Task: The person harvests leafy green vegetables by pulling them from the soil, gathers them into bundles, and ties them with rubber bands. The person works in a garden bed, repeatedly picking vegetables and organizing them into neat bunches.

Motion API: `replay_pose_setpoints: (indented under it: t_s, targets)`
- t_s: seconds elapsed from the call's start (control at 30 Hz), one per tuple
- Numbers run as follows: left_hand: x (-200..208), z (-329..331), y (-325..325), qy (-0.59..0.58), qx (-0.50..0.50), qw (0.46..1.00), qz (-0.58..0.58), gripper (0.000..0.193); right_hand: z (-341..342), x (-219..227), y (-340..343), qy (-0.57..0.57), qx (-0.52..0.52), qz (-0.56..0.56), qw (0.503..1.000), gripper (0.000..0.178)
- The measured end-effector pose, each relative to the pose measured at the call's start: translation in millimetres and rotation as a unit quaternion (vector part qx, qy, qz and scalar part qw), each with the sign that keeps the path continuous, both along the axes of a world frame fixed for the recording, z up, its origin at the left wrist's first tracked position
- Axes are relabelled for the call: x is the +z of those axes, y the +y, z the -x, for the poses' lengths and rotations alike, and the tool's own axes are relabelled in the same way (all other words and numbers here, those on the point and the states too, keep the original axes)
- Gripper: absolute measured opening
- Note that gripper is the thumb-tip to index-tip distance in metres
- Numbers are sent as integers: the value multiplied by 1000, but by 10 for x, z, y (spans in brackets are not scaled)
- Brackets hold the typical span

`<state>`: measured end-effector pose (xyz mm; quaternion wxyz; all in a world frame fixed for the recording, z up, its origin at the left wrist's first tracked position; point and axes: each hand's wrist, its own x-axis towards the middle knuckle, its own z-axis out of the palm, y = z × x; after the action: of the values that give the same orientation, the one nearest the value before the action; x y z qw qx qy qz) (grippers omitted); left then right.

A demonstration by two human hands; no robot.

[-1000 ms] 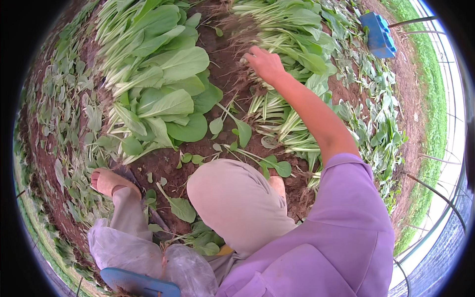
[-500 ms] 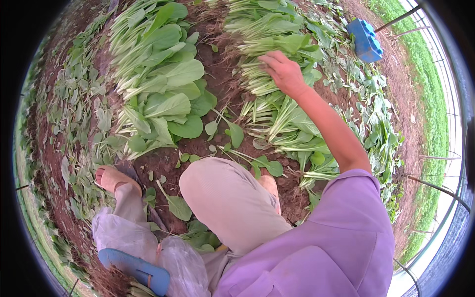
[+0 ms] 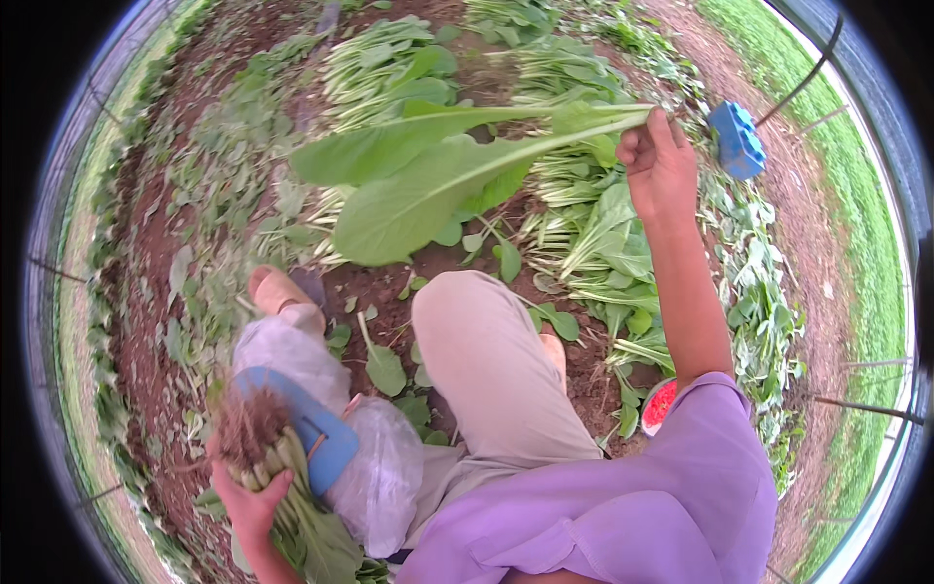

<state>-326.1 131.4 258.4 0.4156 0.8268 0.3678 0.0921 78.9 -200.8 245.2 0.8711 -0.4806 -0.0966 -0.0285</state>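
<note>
My right hand [image 3: 664,167] is raised over the rows, its fingers pinching the stalk ends of some large leafy greens [image 3: 418,200]. Their broad leaves stretch out to the left over the ground. Low at the left, my left hand [image 3: 251,501] is wrapped round a bunch of greens [image 3: 316,530], with its brown roots [image 3: 253,423] pointing up. That bunch rests beside a flat blue pad [image 3: 326,443] strapped over clear plastic [image 3: 379,477] on my left leg. The bunch's lower leaves are partly hidden by my arm and the frame edge.
Pulled greens lie in a left row [image 3: 375,73] and a right row [image 3: 608,234], with brown soil [image 3: 375,287] between. A blue block-like container [image 3: 736,139] stands at the far right. A round container with red inside [image 3: 659,407] sits by my right arm. Loose leaves litter both sides.
My right hand has moved from the right row to the right and up, and now holds leafy greens. My left hand has come into view with a rooted bunch. The view has shifted.
</note>
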Motion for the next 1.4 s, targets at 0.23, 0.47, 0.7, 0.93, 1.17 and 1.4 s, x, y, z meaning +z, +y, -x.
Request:
replay_pose_setpoints:
  t_s: [0.23,0.47,0.7,0.93,1.17,1.4]
  targets:
    - [-23,79,-22,-82,-50,995,-15,75,818,-170,725,139,157,-168,963,13]
    - [-163,416,265,-76,28,995,56,79,1840,-327,1004,230,342,-237,880,24]
    - [15,236,19,-62,-55,996,-23,84,2987,-445,1696,285,500,-34,817,19]
    - [-38,217,78,-52,-68,996,-15,77,3196,-336,1940,182,537,-6,824,24]
    - [-23,242,103,-53,-83,995,13,78,3304,-313,2056,137,491,57,858,22]
    - [40,244,150,-51,-101,991,72,78,3269,-268,2082,139,495,70,855,22]
